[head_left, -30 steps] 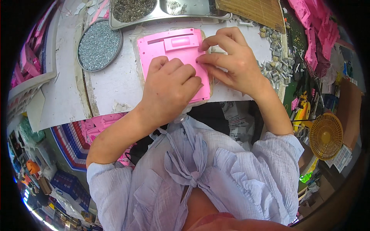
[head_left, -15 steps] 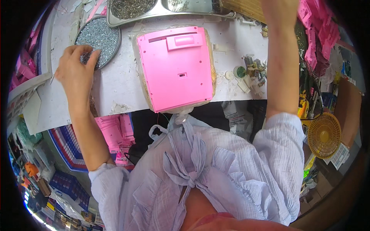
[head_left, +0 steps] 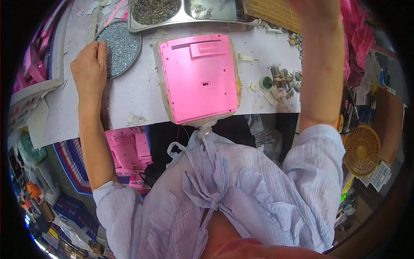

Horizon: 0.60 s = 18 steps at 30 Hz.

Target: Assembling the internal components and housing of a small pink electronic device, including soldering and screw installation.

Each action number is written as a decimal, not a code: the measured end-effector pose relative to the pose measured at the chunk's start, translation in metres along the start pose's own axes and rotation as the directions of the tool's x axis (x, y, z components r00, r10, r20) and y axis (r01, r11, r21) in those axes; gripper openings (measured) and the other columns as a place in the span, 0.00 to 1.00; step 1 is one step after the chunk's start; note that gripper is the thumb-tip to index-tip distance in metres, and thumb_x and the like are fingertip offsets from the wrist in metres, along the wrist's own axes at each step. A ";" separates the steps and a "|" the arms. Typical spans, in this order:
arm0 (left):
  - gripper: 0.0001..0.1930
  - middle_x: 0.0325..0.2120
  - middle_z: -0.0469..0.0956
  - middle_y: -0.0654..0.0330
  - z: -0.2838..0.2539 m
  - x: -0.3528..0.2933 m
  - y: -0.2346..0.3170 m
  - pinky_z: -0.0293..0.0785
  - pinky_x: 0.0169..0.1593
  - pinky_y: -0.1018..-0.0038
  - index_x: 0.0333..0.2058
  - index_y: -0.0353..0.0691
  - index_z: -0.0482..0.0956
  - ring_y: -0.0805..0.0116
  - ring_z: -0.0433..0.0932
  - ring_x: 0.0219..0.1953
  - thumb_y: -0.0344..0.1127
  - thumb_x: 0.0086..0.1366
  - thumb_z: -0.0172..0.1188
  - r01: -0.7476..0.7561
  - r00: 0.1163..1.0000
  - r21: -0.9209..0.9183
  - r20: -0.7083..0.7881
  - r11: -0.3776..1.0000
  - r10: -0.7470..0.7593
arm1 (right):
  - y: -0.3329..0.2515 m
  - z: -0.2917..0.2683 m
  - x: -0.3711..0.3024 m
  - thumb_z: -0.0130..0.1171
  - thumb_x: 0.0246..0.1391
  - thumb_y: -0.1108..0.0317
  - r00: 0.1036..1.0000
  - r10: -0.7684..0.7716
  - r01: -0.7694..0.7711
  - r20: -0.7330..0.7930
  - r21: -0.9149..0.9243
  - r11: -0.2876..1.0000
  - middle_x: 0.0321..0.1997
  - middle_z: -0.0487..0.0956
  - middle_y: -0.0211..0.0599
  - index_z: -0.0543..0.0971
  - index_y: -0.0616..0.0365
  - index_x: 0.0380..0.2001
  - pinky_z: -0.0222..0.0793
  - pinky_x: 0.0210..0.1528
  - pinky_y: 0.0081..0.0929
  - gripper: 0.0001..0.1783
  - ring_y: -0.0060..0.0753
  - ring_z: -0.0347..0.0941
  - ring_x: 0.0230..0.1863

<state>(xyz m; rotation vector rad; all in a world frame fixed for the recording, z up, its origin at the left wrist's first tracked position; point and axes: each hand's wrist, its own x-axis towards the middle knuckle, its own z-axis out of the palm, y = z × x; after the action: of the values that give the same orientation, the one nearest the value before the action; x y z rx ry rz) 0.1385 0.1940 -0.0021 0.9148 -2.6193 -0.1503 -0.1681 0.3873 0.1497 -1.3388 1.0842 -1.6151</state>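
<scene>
My left hand [head_left: 88, 62] is closed at the left rim of a round dark dish [head_left: 139, 52] full of small silvery screws [head_left: 120, 47]. Its thumb lies against the curled fingers, and whatever they hold is hidden. Between my arms a flat pink plastic housing [head_left: 200, 93] lies on a padded, plastic-wrapped block [head_left: 236, 82] at the table's near edge. It has a slot, a raised rectangular part and a small central opening. My right hand [head_left: 314, 7] reaches far forward to the top edge, blurred and partly cut off, so its fingers do not show.
A metal tray [head_left: 179, 21] with springs stands at the back, beside brown cardboard [head_left: 269, 13]. Small metal and white parts [head_left: 280, 84] lie scattered to the right. Pink pieces [head_left: 358, 43] are heaped at far right, and more pink parts [head_left: 127, 149] sit below the table's left side.
My left hand has drawn from over the screws to the dish's left rim, its fingers closing. My right arm remains stretched forward. The whole view has shifted slightly.
</scene>
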 end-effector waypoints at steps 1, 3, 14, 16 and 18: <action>0.08 0.28 0.81 0.53 -0.005 0.000 0.008 0.71 0.42 0.60 0.35 0.37 0.80 0.52 0.80 0.35 0.36 0.69 0.61 -0.016 1.000 -0.114 -0.027 0.993 0.013 | 0.005 0.001 -0.018 0.64 0.62 0.54 0.999 -0.001 0.000 -0.036 -0.019 1.000 0.26 0.78 0.34 0.76 0.64 0.49 0.83 0.42 0.38 0.24 0.32 0.80 0.30; 0.06 0.28 0.80 0.53 -0.011 -0.004 0.042 0.70 0.42 0.61 0.35 0.37 0.80 0.53 0.79 0.33 0.33 0.66 0.64 -0.192 0.981 -0.314 -0.082 0.930 0.175 | 0.022 -0.004 -0.059 0.65 0.61 0.53 0.999 -0.038 0.040 -0.018 0.104 0.994 0.26 0.78 0.35 0.76 0.61 0.51 0.83 0.46 0.37 0.25 0.32 0.80 0.28; 0.05 0.27 0.81 0.66 -0.030 -0.086 0.168 0.63 0.46 0.65 0.33 0.46 0.82 0.68 0.78 0.31 0.29 0.59 0.69 -0.160 0.943 -0.792 0.053 0.589 0.328 | -0.011 0.080 -0.130 0.65 0.63 0.49 0.997 -0.078 0.074 0.008 0.239 0.968 0.23 0.72 0.22 0.70 0.46 0.43 0.75 0.37 0.28 0.19 0.20 0.69 0.21; 0.06 0.26 0.81 0.66 -0.030 -0.082 0.170 0.63 0.46 0.65 0.33 0.46 0.82 0.68 0.78 0.31 0.29 0.59 0.69 -0.190 0.940 -0.786 0.028 0.589 0.340 | -0.013 0.082 -0.130 0.64 0.63 0.49 0.998 -0.069 0.069 -0.009 0.240 0.968 0.23 0.72 0.23 0.70 0.46 0.43 0.75 0.37 0.28 0.18 0.20 0.70 0.21; 0.06 0.26 0.81 0.66 -0.030 -0.079 0.169 0.63 0.46 0.65 0.33 0.46 0.82 0.68 0.78 0.31 0.30 0.58 0.70 -0.211 0.938 -0.776 0.010 0.595 0.346 | -0.011 0.083 -0.130 0.64 0.63 0.49 0.998 -0.054 0.060 -0.033 0.233 0.971 0.23 0.72 0.24 0.70 0.47 0.43 0.75 0.36 0.29 0.18 0.21 0.70 0.21</action>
<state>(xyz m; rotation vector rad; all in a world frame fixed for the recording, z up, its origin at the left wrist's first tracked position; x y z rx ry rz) 0.1085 0.3766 0.0385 0.1716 -2.3841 -1.1994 -0.0654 0.5000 0.1233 -1.2050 0.8463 -1.7472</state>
